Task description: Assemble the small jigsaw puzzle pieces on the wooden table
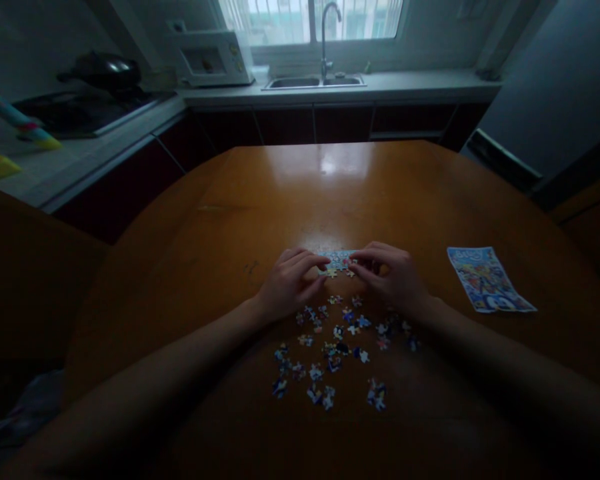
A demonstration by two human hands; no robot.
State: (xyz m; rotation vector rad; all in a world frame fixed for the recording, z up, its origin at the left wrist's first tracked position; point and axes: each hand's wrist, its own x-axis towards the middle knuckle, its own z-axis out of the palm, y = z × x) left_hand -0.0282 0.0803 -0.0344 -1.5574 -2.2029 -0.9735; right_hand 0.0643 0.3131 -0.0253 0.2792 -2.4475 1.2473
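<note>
A small joined patch of jigsaw pieces (336,261) lies on the round wooden table (330,193). My left hand (287,288) rests at the patch's left edge, fingers curled, fingertips pressing on it. On the right edge sits my right hand (393,275), its fingers bent and pinched at a piece there. Several loose puzzle pieces (330,353) are scattered on the table between my forearms.
A colourful printed picture sheet (487,279) lies to the right of my right hand. Behind the table runs a kitchen counter with a sink (313,82), a microwave (211,60) and a stove with a wok (107,70).
</note>
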